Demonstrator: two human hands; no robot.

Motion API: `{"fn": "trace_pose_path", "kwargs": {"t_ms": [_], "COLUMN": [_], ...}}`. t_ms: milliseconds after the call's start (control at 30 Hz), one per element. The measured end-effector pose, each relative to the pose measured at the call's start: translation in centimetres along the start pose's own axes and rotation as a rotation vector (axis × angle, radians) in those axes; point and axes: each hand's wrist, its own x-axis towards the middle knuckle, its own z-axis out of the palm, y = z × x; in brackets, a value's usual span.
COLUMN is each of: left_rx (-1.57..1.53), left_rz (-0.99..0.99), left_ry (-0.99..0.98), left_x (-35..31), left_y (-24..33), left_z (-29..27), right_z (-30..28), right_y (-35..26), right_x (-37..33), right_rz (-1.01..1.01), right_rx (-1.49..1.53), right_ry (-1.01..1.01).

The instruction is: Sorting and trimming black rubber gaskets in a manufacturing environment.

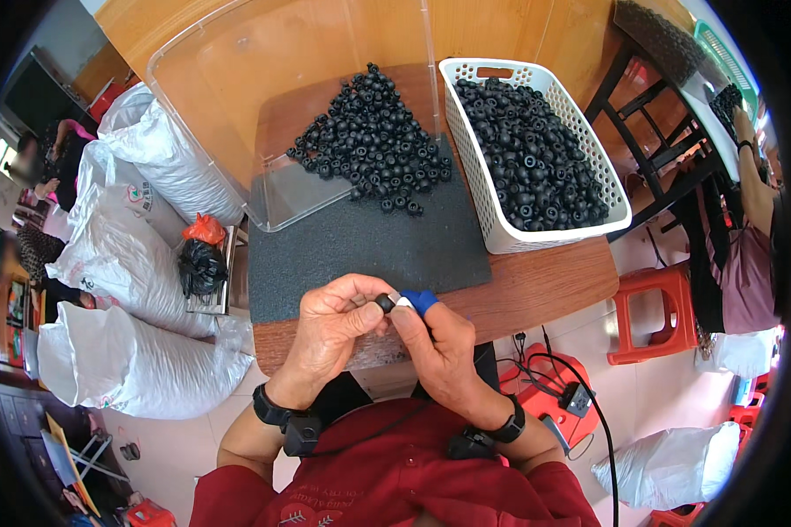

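Observation:
Over the table's near edge, my left hand (332, 318) pinches a small black round part (384, 303), like the black pieces on the mat. Close against it is my right hand (441, 344), its thumb and forefinger pressed together. Blue wrapping (420, 302) covers a right fingertip, and a small white bit (403, 302) shows at the right thumb; whether a tool is gripped there I cannot tell. Beyond my hands, a heap of black ring-shaped parts (371, 140) spills from a clear plastic bin (303, 204) lying on its side onto a dark grey mat (360, 255).
A white perforated basket (549, 239) full of similar black parts stands right of the mat on the wooden table (545, 294). Large white sacks (141, 360) crowd the left floor. At right are a red stool (649, 316), a black cable (599, 413) and another person's arm (751, 176).

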Motion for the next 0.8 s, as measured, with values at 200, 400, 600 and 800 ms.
{"fn": "trace_pose_path", "kwargs": {"t_ms": [200, 400, 600, 800], "left_rx": [0.028, 0.050, 0.199, 0.197], "left_rz": [0.008, 0.016, 0.121, 0.129], "left_ry": [0.015, 0.046, 0.073, 0.101], "left_x": [-0.2, -0.5, -0.8, -0.9], "left_y": [0.0, -0.3, -0.2, -0.5], "left_z": [0.0, 0.1, 0.4, 0.3], "right_z": [0.2, 0.5, 0.6, 0.7], "right_y": [0.0, 0.5, 1.1, 1.3], "right_x": [0.0, -0.1, 0.0, 0.2], "right_rz": [-0.116, -0.248, -0.387, -0.447], "right_rx": [-0.075, -0.180, -0.325, -0.365], "right_ry": [0.018, 0.063, 0.103, 0.124]}}
